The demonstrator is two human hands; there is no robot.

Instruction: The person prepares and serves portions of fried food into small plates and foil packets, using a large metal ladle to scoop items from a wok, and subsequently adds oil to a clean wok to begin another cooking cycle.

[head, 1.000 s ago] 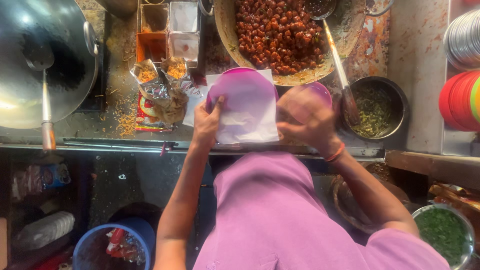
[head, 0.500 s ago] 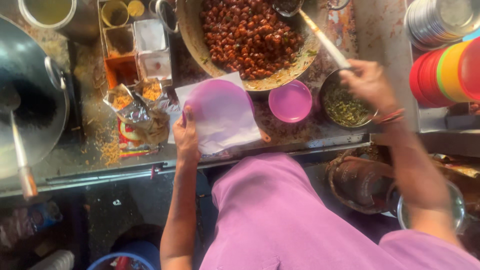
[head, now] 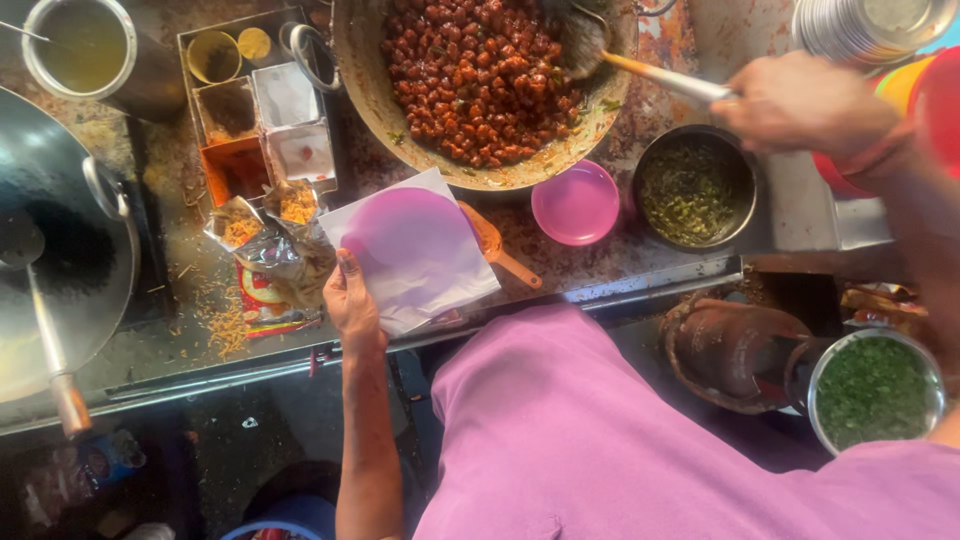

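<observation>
My left hand [head: 352, 295] holds the near edge of a pink plate [head: 410, 240] lined with a white paper sheet, resting on the counter. My right hand [head: 800, 100] is closed on the long pale handle of a ladle [head: 600, 45]. The ladle's bowl sits at the right side of a wide pan [head: 360, 60] full of red-brown glazed pieces [head: 480, 80]. A second, bare pink plate [head: 575, 202] lies just right of the lined one, below the pan.
A steel pot of dark green mix [head: 693, 188] stands under my right arm. An orange scoop [head: 495, 250], snack packets [head: 270, 240], a condiment tray [head: 250, 110], a big wok [head: 60, 240], stacked plates [head: 870, 25] and a bowl of chopped greens [head: 873, 390] surround the counter.
My right hand left the paper-lined plate, swung right and up, and took the ladle handle at the pan. My left hand stayed on the plate. A second pink plate now lies uncovered.
</observation>
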